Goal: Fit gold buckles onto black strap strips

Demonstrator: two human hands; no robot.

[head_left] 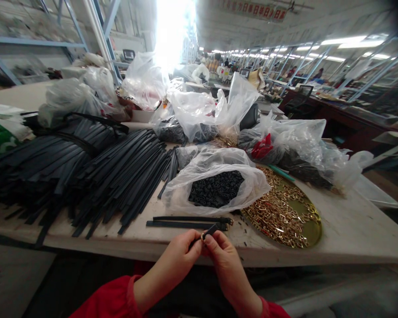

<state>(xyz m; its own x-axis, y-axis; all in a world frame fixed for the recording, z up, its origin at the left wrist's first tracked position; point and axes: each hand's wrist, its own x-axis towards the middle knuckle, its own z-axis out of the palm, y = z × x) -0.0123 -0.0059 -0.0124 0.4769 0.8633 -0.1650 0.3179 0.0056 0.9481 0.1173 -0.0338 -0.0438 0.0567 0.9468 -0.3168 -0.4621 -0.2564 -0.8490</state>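
Close to the table's front edge, my left hand (185, 247) and my right hand (220, 249) meet, both closed around a black strap (211, 230). A small gold buckle (203, 237) shows between the fingertips, at the strap. Much of the strap is hidden by my fingers. Just beyond them, a couple of finished-looking straps (185, 224) lie flat, with gold metal at their right ends. Behind these, an open plastic bag (175, 190) holds many small black loops (215, 189). To the right, a round gold tray (313, 232) carries a heap of gold buckles (278, 212).
Large bundles of black straps (119, 176) cover the table's left side. Clear plastic bags (199, 110) of parts stand along the back, and more bags (295, 141) lie at the right. A teal tool (281, 172) rests by the tray. Blue metal frames (109, 22) rise behind.
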